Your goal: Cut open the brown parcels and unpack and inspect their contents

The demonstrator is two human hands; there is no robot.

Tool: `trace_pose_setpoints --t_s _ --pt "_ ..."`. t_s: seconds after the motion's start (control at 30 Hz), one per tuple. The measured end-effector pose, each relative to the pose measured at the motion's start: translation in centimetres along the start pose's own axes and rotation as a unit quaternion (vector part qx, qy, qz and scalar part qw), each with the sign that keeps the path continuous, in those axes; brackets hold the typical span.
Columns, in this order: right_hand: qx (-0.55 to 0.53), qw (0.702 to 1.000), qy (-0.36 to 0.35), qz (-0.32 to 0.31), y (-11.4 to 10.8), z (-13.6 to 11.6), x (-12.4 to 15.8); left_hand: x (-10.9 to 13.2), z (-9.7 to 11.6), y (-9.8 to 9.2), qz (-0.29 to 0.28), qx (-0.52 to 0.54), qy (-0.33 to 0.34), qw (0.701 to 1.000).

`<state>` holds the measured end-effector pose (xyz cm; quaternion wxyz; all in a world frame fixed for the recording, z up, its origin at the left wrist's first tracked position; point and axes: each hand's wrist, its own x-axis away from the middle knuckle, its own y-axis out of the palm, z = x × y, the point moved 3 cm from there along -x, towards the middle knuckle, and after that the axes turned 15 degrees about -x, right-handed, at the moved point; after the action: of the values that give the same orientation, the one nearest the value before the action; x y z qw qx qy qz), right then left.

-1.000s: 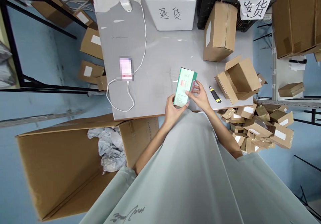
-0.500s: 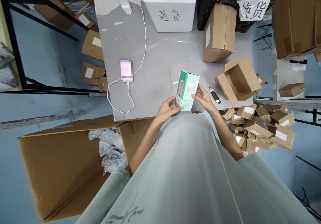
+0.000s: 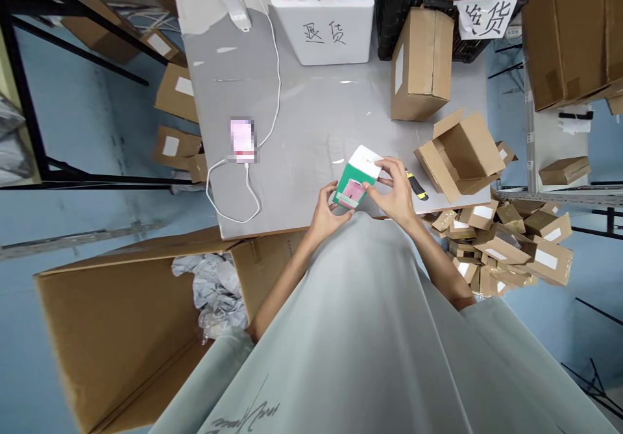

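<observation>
Between my hands, over the table's front edge, is a small green and white product box [image 3: 346, 184] with a pink picture on its face. It is tilted, and its white end faces up and away from me. My left hand [image 3: 327, 213] grips the lower left side, thumb at the bottom corner. My right hand [image 3: 395, 191] holds the right side, with fingers over the white end and the thumb on the green face. Just right of that hand lies a black and yellow box cutter [image 3: 417, 186], partly hidden by it.
An open cardboard box [image 3: 462, 155] and a closed carton [image 3: 422, 64] stand right on the grey table [image 3: 311, 116]. Behind are a white bin [image 3: 335, 32] and a black crate [image 3: 384, 25]. A phone [image 3: 242, 139] with cables lies left. A large carton [image 3: 121, 337] stands lower left; small boxes [image 3: 506, 246] are piled right.
The product box has been turned in my hands: its white printed side has given way to the green side with the pink picture, and the white end now shows. My right hand has shifted its grip.
</observation>
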<state>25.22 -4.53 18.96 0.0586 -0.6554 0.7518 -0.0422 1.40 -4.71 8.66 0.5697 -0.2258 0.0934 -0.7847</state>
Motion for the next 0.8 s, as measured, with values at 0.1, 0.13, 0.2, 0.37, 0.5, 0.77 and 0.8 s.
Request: trace_pose_setpoints --t_s 0.1,0.13,0.2,0.37,0.5,0.77,0.8 --pt "0.024 0.994 -0.062 -0.082 -0.1 -1.4 1.3 -1.2 -2.0 -0.2 -0.061 0.092 -0.024 0.994" --pt "0.037 0.99 -0.08 -0.114 -0.2 -1.7 1.7 -1.7 -2.5 -0.5 -0.074 0.103 -0.019 0.992" --pt "0.074 0.977 -0.106 -0.168 -0.6 -2.0 2.3 -2.4 -2.9 -1.1 -0.085 0.097 0.0 0.992" --pt "0.157 0.953 -0.129 -0.223 -1.4 -1.2 3.3 -2.9 -1.6 -2.5 -0.024 0.018 0.019 0.999" --pt "0.176 0.948 -0.123 -0.237 -1.3 -0.4 3.8 -2.7 0.0 -3.1 0.026 -0.007 0.04 0.999" --pt "0.03 0.993 -0.042 -0.104 -1.6 -1.1 1.7 -2.9 1.5 -5.4 -0.166 0.004 -0.033 0.986" --pt "0.011 0.997 -0.012 -0.072 -1.7 -0.9 0.9 -2.6 1.9 -5.5 -0.216 0.034 -0.052 0.974"
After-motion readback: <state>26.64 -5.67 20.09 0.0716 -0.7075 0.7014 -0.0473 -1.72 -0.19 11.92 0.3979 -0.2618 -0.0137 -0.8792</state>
